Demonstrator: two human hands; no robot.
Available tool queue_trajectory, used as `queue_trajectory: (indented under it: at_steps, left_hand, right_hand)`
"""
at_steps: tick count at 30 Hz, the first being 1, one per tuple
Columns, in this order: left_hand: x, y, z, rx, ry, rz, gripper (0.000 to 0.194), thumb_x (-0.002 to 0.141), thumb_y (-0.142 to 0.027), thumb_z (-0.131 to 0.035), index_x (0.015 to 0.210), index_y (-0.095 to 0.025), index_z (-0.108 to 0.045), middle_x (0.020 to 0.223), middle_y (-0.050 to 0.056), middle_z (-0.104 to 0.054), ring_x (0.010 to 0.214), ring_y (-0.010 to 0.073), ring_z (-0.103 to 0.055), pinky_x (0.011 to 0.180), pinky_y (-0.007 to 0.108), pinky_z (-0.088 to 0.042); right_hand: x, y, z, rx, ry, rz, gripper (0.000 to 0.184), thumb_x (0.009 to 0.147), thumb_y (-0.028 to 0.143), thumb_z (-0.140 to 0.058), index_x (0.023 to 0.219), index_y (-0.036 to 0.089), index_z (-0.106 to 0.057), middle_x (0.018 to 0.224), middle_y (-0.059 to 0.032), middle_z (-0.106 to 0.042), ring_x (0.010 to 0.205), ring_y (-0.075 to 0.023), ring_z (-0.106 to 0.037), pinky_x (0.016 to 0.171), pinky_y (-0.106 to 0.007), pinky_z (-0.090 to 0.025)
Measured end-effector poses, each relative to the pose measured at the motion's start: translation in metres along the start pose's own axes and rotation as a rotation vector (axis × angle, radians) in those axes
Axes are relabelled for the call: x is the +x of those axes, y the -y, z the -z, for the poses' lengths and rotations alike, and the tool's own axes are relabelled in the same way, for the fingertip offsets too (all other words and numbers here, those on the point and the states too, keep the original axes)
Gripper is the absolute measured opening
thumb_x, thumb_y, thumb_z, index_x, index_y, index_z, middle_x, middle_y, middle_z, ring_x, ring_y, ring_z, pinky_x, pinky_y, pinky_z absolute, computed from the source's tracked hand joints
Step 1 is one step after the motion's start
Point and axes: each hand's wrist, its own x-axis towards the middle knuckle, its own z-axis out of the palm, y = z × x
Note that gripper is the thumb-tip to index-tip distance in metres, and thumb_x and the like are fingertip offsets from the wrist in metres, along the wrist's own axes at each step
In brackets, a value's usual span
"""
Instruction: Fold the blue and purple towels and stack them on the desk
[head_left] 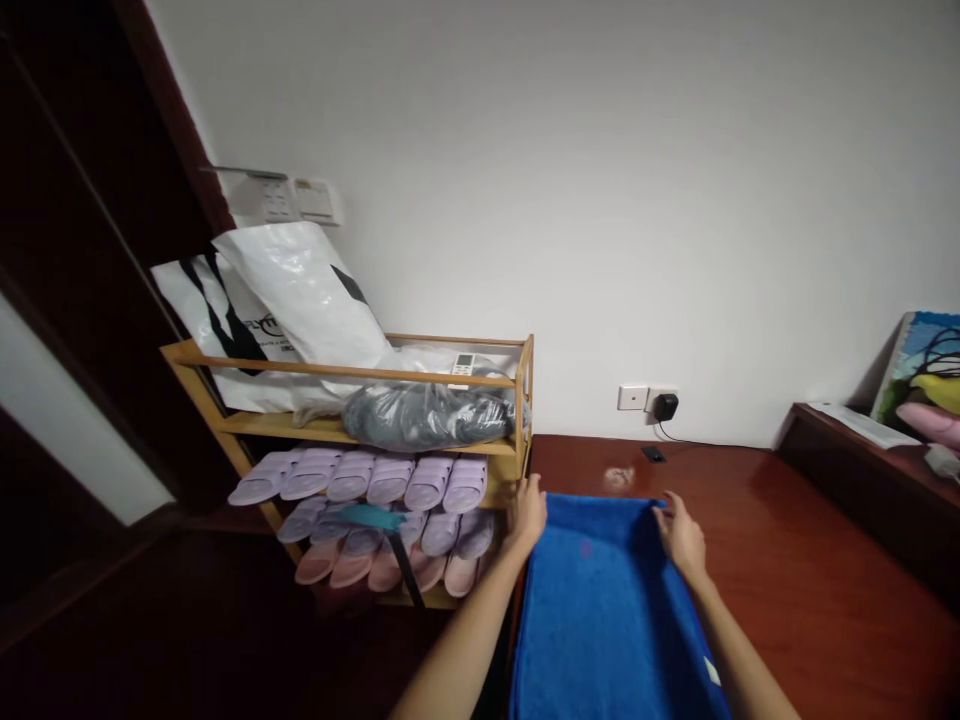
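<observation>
A blue towel (607, 610) with a plush surface stretches between my hands over the left part of the reddish-brown desk (795, 560). At its far left corner, my left hand (529, 514) is closed on the edge. My right hand (681, 535) pinches the far right corner, fingers bent around the cloth. A small white tag (712, 671) shows on the towel's right side. The near end runs out of the bottom of the view.
Left of the desk stands a wooden shoe rack (360, 372) with rows of slippers (390, 480), white bags (300, 290), a plastic-wrapped dark bundle (427, 415) and a remote (462, 366). A black plug (665, 406) sits in the wall socket. A raised ledge (847, 450) bounds the right.
</observation>
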Motion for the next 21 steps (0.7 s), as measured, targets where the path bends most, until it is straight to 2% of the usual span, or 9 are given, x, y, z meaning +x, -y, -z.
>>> queue_trajectory:
  at_steps: [2, 4, 6, 8, 10, 12, 15, 18, 21]
  left_hand:
    - [-0.015, -0.005, -0.032, 0.063, 0.013, -0.056, 0.044, 0.089, -0.023, -0.042, 0.132, -0.019, -0.047, 0.134, 0.014, -0.051, 0.122, 0.0271, -0.046, 0.099, 0.043, -0.036]
    - [-0.028, -0.006, -0.060, 0.108, 0.077, -0.130, 0.051, 0.087, -0.029, -0.047, 0.137, -0.023, -0.042, 0.145, 0.008, -0.040, 0.132, 0.0255, -0.035, 0.106, 0.044, -0.029]
    - [-0.035, 0.000, -0.079, 0.152, 0.124, -0.174, 0.054, 0.087, -0.038, -0.048, 0.139, -0.025, -0.040, 0.149, 0.005, -0.035, 0.137, 0.0234, -0.028, 0.111, 0.044, -0.021]
    - [-0.036, 0.013, -0.087, 0.208, 0.133, -0.180, 0.055, 0.090, -0.045, -0.042, 0.141, -0.025, -0.038, 0.151, 0.004, -0.030, 0.139, 0.0232, -0.022, 0.113, 0.048, -0.015]
    - [-0.032, 0.025, -0.086, 0.260, 0.123, -0.167, 0.056, 0.092, -0.048, -0.036, 0.143, -0.024, -0.034, 0.153, 0.005, -0.025, 0.140, 0.0251, -0.019, 0.112, 0.053, -0.015]
    - [-0.029, 0.031, -0.081, 0.293, 0.112, -0.154, 0.056, 0.093, -0.046, -0.033, 0.143, -0.022, -0.033, 0.152, 0.008, -0.026, 0.140, 0.0271, -0.020, 0.109, 0.056, -0.019]
    - [-0.035, 0.026, -0.071, 0.309, 0.085, -0.174, 0.050, 0.095, -0.037, -0.031, 0.140, -0.017, -0.039, 0.149, 0.012, -0.032, 0.139, 0.0257, -0.024, 0.110, 0.054, -0.019]
    - [-0.061, 0.015, -0.061, 0.303, 0.080, -0.311, 0.047, 0.096, -0.032, -0.030, 0.140, -0.019, -0.038, 0.150, 0.008, -0.030, 0.140, 0.0218, -0.021, 0.112, 0.048, -0.020]
    - [-0.102, 0.012, -0.052, 0.290, 0.127, -0.498, 0.055, 0.097, -0.041, -0.032, 0.147, -0.024, -0.018, 0.154, 0.004, -0.022, 0.140, 0.0206, -0.019, 0.111, 0.046, -0.025]
  right_hand:
    - [-0.007, 0.005, -0.034, -0.038, 0.047, 0.093, 0.055, 0.088, 0.048, -0.034, 0.135, 0.022, -0.042, 0.125, -0.0089, -0.061, 0.106, -0.0199, -0.062, 0.088, -0.033, -0.047]
    - [-0.015, 0.006, -0.062, -0.077, 0.109, 0.177, 0.059, 0.085, 0.051, -0.041, 0.138, 0.025, -0.040, 0.137, -0.0043, -0.052, 0.124, -0.0179, -0.048, 0.103, -0.033, -0.036]
    - [-0.019, -0.003, -0.079, -0.127, 0.140, 0.192, 0.060, 0.084, 0.052, -0.042, 0.138, 0.024, -0.041, 0.145, -0.0030, -0.041, 0.136, -0.0178, -0.032, 0.112, -0.037, -0.022]
    - [-0.018, -0.018, -0.083, -0.180, 0.135, 0.147, 0.063, 0.086, 0.054, -0.037, 0.140, 0.021, -0.037, 0.150, -0.0049, -0.030, 0.141, -0.0200, -0.019, 0.115, -0.045, -0.011]
    - [-0.011, -0.035, -0.078, -0.223, 0.127, 0.093, 0.065, 0.088, 0.055, -0.031, 0.143, 0.020, -0.032, 0.153, -0.0063, -0.021, 0.142, -0.0217, -0.012, 0.114, -0.050, -0.009]
    - [-0.003, -0.044, -0.069, -0.255, 0.139, 0.063, 0.066, 0.089, 0.056, -0.027, 0.144, 0.019, -0.028, 0.154, -0.0067, -0.020, 0.142, -0.0215, -0.013, 0.113, -0.051, -0.012]
    - [-0.004, -0.040, -0.058, -0.294, 0.162, 0.052, 0.068, 0.089, 0.056, -0.026, 0.144, 0.016, -0.028, 0.152, -0.0093, -0.024, 0.141, -0.0211, -0.017, 0.113, -0.048, -0.016]
    - [-0.038, -0.024, -0.055, -0.325, 0.142, 0.143, 0.069, 0.089, 0.056, -0.028, 0.145, 0.016, -0.025, 0.154, -0.0093, -0.018, 0.142, -0.0217, -0.012, 0.114, -0.048, -0.015]
    - [-0.098, -0.021, -0.052, -0.302, 0.195, 0.403, 0.061, 0.091, 0.053, -0.026, 0.147, 0.030, -0.014, 0.154, -0.0008, -0.018, 0.141, -0.0176, -0.015, 0.113, -0.044, -0.022]
